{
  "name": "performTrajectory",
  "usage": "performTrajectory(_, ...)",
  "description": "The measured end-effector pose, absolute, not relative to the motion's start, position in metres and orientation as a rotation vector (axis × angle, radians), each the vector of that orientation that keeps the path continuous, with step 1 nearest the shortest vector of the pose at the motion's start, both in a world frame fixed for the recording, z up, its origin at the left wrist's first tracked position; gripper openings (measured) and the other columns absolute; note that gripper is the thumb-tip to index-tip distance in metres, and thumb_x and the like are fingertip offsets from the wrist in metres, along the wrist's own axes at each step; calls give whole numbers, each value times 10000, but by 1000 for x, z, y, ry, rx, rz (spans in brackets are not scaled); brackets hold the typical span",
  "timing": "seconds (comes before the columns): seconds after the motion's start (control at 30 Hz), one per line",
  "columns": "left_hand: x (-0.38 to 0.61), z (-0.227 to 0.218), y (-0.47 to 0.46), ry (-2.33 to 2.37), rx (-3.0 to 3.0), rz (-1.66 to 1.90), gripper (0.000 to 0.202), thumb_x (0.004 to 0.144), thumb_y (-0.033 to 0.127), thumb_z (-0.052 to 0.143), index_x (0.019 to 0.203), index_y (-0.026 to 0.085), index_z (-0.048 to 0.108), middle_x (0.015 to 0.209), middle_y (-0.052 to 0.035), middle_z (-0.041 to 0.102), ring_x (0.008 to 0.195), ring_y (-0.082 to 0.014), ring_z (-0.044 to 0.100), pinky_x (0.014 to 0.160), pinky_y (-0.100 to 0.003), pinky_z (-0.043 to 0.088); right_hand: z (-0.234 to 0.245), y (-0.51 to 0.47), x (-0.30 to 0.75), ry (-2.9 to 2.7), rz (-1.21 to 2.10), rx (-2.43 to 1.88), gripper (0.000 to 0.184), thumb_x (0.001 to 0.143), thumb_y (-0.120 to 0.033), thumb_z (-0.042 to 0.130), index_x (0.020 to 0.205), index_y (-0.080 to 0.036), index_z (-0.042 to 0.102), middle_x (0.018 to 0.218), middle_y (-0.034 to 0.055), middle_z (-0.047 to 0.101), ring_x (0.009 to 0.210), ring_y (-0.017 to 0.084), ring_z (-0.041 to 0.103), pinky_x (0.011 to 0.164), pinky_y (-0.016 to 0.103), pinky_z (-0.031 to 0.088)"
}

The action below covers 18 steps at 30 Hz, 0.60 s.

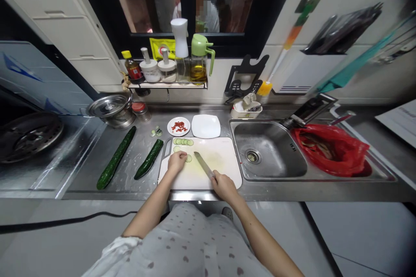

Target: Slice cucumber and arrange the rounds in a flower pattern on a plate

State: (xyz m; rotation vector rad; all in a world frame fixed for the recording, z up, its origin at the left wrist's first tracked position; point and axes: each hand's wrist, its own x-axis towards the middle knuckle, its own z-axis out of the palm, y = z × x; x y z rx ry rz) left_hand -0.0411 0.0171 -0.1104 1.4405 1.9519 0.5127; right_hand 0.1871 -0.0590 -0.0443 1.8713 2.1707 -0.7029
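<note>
My right hand (pixel 225 186) grips the handle of a kitchen knife (pixel 203 164), its blade slanting up and left over the white cutting board (pixel 224 151). Left of the blade, my left hand (pixel 177 161) has its fingers drawn together at the edge of a thin cucumber slice (pixel 189 158). Another slice (pixel 176 149) lies just above that hand. Several overlapping cucumber slices (pixel 183 142) form a row along the board's far left edge. A shorter cut cucumber (pixel 148 159) and a long cucumber (pixel 117 158) lie on the counter to the left.
Behind the board stand a small plate of chopped red pieces (pixel 179 132) and a white square plate (pixel 206 126). Cucumber scraps (pixel 156 132) lie nearby. A lidded steel pot (pixel 112 110) is at left. The sink (pixel 269 151) and a red plastic bag (pixel 334 151) are right.
</note>
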Motion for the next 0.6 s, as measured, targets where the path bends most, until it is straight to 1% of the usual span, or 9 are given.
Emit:
performTrajectory(0.1, -42, -111, 10, 2022, 1534, 508, 255, 845, 247, 563, 1049, 252, 717, 1062, -44, 728, 995, -201, 641, 874, -297, 433, -42, -59, 182, 2204, -679, 1811, 221, 969, -260, 350, 1075, -203, 535, 956, 86, 697, 882, 200, 649, 657, 269, 312)
performTrajectory(0.17, -42, -112, 7, 2079, 1561, 498, 254, 856, 244, 545, 1046, 261, 713, 1087, -41, 719, 1017, -211, 631, 882, -310, 420, -41, -58, 179, 2219, -674, 1777, 226, 963, -246, 352, 1078, -199, 541, 964, 94, 699, 892, 205, 650, 672, 271, 329)
performTrajectory(0.4, -34, -111, 5, 2174, 1533, 445, 235, 873, 258, 509, 980, 275, 717, 1083, -36, 710, 989, -220, 626, 859, -336, 382, -38, -57, 167, 2202, -678, 1715, 258, 953, -223, 351, 1119, -182, 544, 999, 119, 699, 937, 226, 653, 714, 286, 381)
performTrajectory(0.6, -32, -106, 8, 2162, 1542, 420, 239, 879, 253, 500, 982, 285, 714, 1058, -36, 709, 998, -227, 619, 873, -356, 357, -38, -57, 162, 2182, -674, 1699, 276, 951, -203, 342, 1142, -171, 538, 1015, 132, 695, 960, 240, 655, 737, 304, 416)
